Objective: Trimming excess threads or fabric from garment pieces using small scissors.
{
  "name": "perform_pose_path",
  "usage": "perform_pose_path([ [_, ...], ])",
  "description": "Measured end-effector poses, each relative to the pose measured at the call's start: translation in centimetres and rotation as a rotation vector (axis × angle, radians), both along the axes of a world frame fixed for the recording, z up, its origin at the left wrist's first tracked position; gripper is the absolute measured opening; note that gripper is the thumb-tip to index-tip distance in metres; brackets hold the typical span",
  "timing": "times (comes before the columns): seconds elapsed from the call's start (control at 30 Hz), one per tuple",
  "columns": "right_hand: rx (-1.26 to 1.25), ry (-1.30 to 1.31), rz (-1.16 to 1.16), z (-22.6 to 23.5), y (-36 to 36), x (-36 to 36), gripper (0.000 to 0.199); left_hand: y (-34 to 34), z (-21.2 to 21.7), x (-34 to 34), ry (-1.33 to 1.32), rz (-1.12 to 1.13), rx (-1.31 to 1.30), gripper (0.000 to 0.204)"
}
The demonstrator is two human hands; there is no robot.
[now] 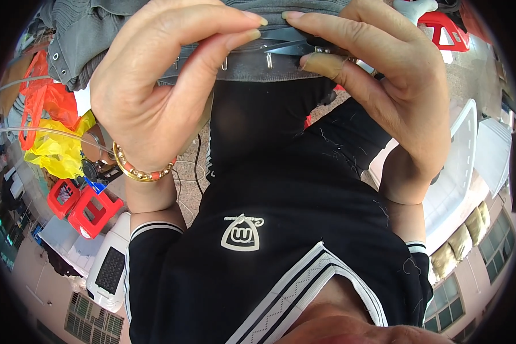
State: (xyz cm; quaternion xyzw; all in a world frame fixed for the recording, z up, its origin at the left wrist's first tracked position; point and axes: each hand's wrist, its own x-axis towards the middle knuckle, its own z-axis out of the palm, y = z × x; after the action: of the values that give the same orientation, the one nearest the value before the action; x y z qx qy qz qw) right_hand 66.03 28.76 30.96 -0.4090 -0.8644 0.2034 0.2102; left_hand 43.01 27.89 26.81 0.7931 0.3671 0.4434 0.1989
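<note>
My right hand (398, 69) holds a small pair of thread snips (286, 45), its blades pointing left, between the index finger and a thumb wrapped in a tan bandage (325, 65). Opposite the blade tips, my left hand (149, 80) has thumb and index finger brought together in a pinch. Whatever lies between those fingertips is too small to make out. Grey ribbed fabric (229, 18) is bunched behind both hands. Below the blades runs a dark sheer band (246, 73), with a safety pin (269, 61) on it.
At left are a red bag (60, 94), a yellow plastic bag (57, 150), red plastic stools (92, 212) and a white machine housing (106, 272). A white plastic bin (456, 172) stands at right, and another red stool (444, 30) at the far right.
</note>
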Motion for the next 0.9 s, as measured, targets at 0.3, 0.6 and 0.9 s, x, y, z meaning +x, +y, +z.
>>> perform_pose_path([
  [0.3, -0.179, 0.027, -0.141, 1.6, 0.0, -0.9, 0.033, 0.0, -0.3, 0.2, -0.048, 0.017, -0.042, 0.018],
  [0.6, -0.270, 0.013, -0.156, 1.5, 0.0, -0.8, 0.031, -0.1, -0.2, 0.4, -0.066, 0.027, -0.054, 0.019],
  [0.9, -0.224, 0.081, -0.122, 0.8, 0.1, 0.1, 0.024, -0.2, -0.2, 0.6, -0.054, 0.016, -0.042, 0.021],
])
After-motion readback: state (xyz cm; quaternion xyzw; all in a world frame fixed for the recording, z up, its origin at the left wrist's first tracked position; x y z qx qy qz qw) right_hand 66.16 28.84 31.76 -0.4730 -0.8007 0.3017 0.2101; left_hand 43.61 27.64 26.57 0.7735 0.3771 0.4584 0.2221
